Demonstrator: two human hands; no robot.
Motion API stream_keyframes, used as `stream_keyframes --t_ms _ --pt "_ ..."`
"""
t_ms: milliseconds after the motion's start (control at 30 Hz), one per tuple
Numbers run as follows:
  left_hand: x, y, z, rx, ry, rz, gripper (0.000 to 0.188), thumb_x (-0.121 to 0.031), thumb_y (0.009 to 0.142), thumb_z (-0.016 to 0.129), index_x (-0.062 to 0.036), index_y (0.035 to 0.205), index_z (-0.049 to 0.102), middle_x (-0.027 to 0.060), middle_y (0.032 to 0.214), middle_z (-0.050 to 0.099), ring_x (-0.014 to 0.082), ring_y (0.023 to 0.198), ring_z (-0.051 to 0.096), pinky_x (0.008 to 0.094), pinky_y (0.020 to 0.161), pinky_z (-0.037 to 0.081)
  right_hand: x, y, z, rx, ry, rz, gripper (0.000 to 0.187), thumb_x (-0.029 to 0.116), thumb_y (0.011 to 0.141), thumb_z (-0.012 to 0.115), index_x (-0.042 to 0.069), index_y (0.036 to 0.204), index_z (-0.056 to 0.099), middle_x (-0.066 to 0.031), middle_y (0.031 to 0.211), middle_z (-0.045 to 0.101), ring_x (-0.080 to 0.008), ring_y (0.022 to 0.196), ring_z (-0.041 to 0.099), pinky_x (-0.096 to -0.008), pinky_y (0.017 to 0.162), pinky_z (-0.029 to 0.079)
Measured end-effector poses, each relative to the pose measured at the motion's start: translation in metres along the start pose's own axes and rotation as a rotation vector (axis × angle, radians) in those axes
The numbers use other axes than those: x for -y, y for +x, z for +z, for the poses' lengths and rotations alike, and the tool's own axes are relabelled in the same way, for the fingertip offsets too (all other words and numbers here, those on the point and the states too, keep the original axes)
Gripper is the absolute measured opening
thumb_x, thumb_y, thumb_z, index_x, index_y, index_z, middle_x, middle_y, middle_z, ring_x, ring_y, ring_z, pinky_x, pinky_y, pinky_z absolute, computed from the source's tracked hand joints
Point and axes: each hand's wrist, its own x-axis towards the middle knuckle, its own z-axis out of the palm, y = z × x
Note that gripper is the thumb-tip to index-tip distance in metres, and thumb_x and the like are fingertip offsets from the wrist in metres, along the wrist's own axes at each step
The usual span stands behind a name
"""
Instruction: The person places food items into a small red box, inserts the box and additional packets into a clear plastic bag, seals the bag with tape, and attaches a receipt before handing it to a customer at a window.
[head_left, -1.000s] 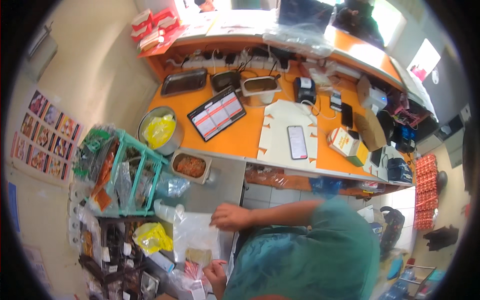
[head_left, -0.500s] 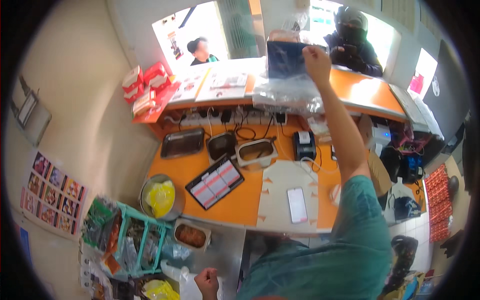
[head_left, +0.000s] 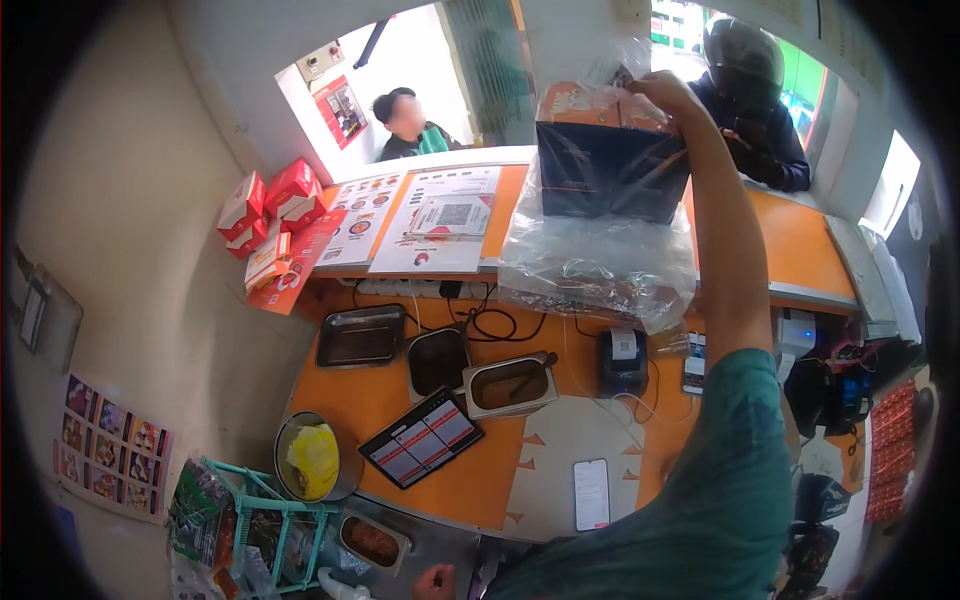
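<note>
My right arm reaches up to the raised orange ledge. There my right hand (head_left: pixel 662 92) is closed on the gathered top of a clear plastic bag (head_left: pixel 590 262). A dark blue box (head_left: pixel 610 170) with an orange top stands inside the bag, whose loose lower part spreads over the ledge's front edge. Low in the picture, my left hand (head_left: pixel 434 581) is curled into a fist with nothing seen in it, near a metal pan of reddish-brown food (head_left: pixel 370 541). Beyond the box, at the window, a person in a helmet (head_left: pixel 752 100) holds a phone.
Another person (head_left: pixel 410 125) is at the left window. Red boxes (head_left: pixel 292 190) and menu sheets (head_left: pixel 435 225) lie on the ledge. Below it are a tablet (head_left: pixel 420 437), metal pans (head_left: pixel 510 385), a small printer (head_left: pixel 622 362), a phone (head_left: pixel 591 495) and a pot (head_left: pixel 340 465).
My view has shifted, so the ledge and box appear larger. My right hand has gone from the box's front to the bag's top at the right. My left hand stays fisted low down.
</note>
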Motion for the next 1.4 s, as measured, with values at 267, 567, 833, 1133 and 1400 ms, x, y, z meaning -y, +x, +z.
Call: stream_keyframes --t_ms 267,567,833,1133,1400 --pt "-0.06 0.03 0.003 -0.168 0.031 0.11 0.021 -0.02 0.092 0.07 0.0007 0.086 0.07 0.0034 0.067 0.065 0.0094 0.062 0.06 0.0262 0.06 0.047 -0.009 0.0 0.009 -0.036 0.339 -0.054 0.028 0.02 0.087 0.073 -0.001 0.105 0.072 -0.0064 0.094 0.072 -0.0156 0.085 0.063 -0.0308 0.079 0.05" --pt "-0.046 0.007 0.011 -0.187 0.078 0.119 0.022 -0.02 0.093 0.069 0.0019 0.089 0.07 0.005 0.068 0.065 0.0105 0.064 0.061 0.0273 0.061 0.048 0.019 -0.008 0.013 -0.338 -0.033 -0.361 0.049 0.043 0.086 0.074 0.004 0.116 0.069 -0.0163 0.095 0.072 -0.0253 0.089 0.069 -0.0353 0.082 0.052" --pt "-0.079 -0.007 0.032 -0.156 0.014 0.04 0.024 -0.023 0.089 0.072 0.0018 0.089 0.072 0.0133 0.069 0.068 0.0186 0.062 0.066 0.0325 0.06 0.051 0.005 0.012 0.033 -0.158 -0.135 -0.397 0.057 0.041 0.083 0.076 0.001 0.122 0.065 -0.0202 0.106 0.07 -0.0293 0.097 0.068 -0.0384 0.086 0.052" --pt "-0.087 0.014 0.048 -0.088 0.055 0.209 0.028 -0.028 0.089 0.072 0.0003 0.09 0.074 0.0161 0.075 0.071 0.0272 0.066 0.071 0.0343 0.063 0.055 0.0 0.019 0.021 -0.135 -0.01 -0.176 0.051 0.032 0.079 0.076 0.007 0.121 0.063 -0.0216 0.116 0.068 -0.0373 0.112 0.063 -0.0432 0.094 0.05" --pt "-0.079 0.009 0.045 -0.075 0.057 0.196 0.029 -0.027 0.088 0.073 0.0011 0.092 0.073 0.0162 0.075 0.071 0.0226 0.067 0.07 0.0342 0.061 0.053 -0.037 0.047 -0.018 -0.213 0.583 -0.349 0.035 0.005 0.08 0.075 0.001 0.113 0.064 -0.0083 0.093 0.072 -0.014 0.074 0.064 -0.0281 0.063 0.051"
